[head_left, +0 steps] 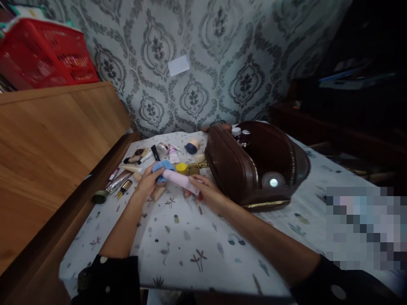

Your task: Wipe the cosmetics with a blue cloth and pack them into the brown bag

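My left hand (149, 181) is closed on a blue cloth (165, 164), which is pressed against one end of a pale pink cosmetic bottle (178, 179). The bottle's other end is in my right hand (208, 191), its fingers wrapped round it. Just behind it is a yellow-lidded jar (181, 168). To the right stands a brown leather bag (229, 161) with its zip open and a few capped bottles (236, 131) inside. More cosmetics lie on the left, among them a black tube (155, 153), a pink-and-white tube (173, 154) and a small gold-and-black container (124, 189).
The table has a white printed cloth (165, 271). A dark green round lid (99, 196) sits at its left edge, beside a wooden cabinet (54, 140) with a red basket (47, 53) on top. Behind rises a patterned wall (193, 97). A blurred patch covers the far right.
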Demonstrator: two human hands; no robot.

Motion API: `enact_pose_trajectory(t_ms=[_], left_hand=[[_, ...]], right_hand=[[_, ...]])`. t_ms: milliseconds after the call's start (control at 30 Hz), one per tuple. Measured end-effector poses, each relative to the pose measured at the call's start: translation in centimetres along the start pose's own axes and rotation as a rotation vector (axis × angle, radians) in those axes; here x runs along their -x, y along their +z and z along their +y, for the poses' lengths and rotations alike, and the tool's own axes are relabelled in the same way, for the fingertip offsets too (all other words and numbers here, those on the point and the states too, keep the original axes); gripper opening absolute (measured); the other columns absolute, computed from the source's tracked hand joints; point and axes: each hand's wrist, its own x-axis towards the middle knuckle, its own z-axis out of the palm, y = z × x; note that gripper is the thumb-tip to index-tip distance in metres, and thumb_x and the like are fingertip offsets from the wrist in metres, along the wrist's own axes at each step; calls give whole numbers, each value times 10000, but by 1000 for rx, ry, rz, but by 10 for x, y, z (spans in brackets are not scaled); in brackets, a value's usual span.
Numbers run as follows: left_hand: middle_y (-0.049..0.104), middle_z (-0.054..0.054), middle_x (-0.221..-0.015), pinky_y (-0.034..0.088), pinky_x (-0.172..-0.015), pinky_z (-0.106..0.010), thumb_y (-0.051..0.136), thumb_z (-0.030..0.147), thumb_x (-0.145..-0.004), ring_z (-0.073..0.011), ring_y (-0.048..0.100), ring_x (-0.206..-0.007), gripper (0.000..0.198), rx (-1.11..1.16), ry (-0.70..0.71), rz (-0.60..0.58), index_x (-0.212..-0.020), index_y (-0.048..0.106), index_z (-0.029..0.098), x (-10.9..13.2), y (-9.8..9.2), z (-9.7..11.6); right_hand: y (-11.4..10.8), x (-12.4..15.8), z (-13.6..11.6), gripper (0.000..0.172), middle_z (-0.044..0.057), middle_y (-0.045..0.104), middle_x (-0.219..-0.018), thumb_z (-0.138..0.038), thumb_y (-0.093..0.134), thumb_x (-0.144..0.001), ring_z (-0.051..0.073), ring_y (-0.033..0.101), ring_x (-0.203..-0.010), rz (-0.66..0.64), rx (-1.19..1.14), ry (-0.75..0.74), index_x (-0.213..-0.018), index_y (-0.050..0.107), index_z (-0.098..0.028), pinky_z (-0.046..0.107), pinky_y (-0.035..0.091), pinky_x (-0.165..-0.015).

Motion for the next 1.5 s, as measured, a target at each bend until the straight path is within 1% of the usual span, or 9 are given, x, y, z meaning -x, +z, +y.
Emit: enact_pose_trajectory(t_ms=[300, 400, 567, 733, 867, 1100, 1267, 1367, 1500], left_hand=[[599, 28, -671, 342, -407, -166, 876, 387, -614, -62, 465, -512, 388, 51, 126, 16, -834, 670, 143, 4, 2, 4], [607, 37, -667, 339, -410, -165, 882, 406, -599, -53, 448, -497, 409, 79, 157, 40, -844, 680, 149, 4, 5, 3], [654, 41, -725, 384, -479, -155, 845, 415, -660, -66, 542, -580, 349, 145, 226, 115, -872, 686, 187, 6, 15, -2], [715, 7, -877, 499, -671, -190, 830, 455, -674, -110, 641, -761, 382, 227, 241, 185, -917, 683, 199, 6, 29, -7], [717, -24, -863, 536, -697, -257, 815, 572, -644, -156, 658, -778, 480, 288, 130, 239, -873, 672, 175, 7, 41, -14], [671, -2, -722, 493, -588, -232, 780, 607, -680, -125, 607, -629, 523, 91, -15, -35, -874, 669, 134, 25, 56, -34], [655, -9, -652, 466, -512, -260, 806, 549, -672, -128, 561, -508, 516, 39, -65, -214, -912, 678, 111, 31, 56, -34], [682, -30, -707, 500, -569, -285, 829, 512, -651, -157, 610, -578, 516, 45, -66, -240, -940, 685, 109, 28, 53, -32], [711, -22, -783, 499, -668, -255, 848, 478, -644, -140, 627, -677, 484, 47, -27, -192, -952, 706, 132, 22, 46, -34]], right_hand=[[7, 7, -11, 237, 114, 715, -738, -288, 444, -1019, 118, 648, -517, -94, -219, 208, -1101, 582, -113, 109, 278, -322], [10, 9, -12, 270, 120, 719, -739, -271, 399, -1038, 106, 626, -487, -92, -300, 265, -1126, 587, -98, 122, 366, -357], [12, 13, -11, 244, 118, 723, -752, -231, 380, -1042, 107, 646, -518, -174, -421, 339, -1115, 567, -93, 130, 467, -415], [15, 15, 0, 163, 100, 726, -781, -226, 572, -960, 142, 712, -628, -232, -422, 204, -1085, 553, -124, 133, 503, -440], [17, 14, 11, 263, 49, 717, -779, -277, 724, -850, 153, 731, -701, -214, -327, 48, -1018, 553, -168, 168, 563, -540], [14, 3, 17, 415, -12, 672, -745, -497, 771, -732, 157, 692, -614, -29, -93, -191, -928, 544, -210, 237, 552, -510], [9, 1, 17, 401, -14, 641, -648, -582, 668, -780, 153, 613, -468, 40, 207, -274, -887, 532, -221, 250, 459, -399], [5, 2, 19, 407, -19, 607, -571, -614, 601, -816, 151, 569, -414, 53, 426, -290, -858, 550, -212, 240, 392, -362], [-1, -1, 16, 506, 11, 584, -535, -663, 500, -850, 146, 552, -423, 86, 546, -321, -666, 552, -194, 242, 376, -382]])
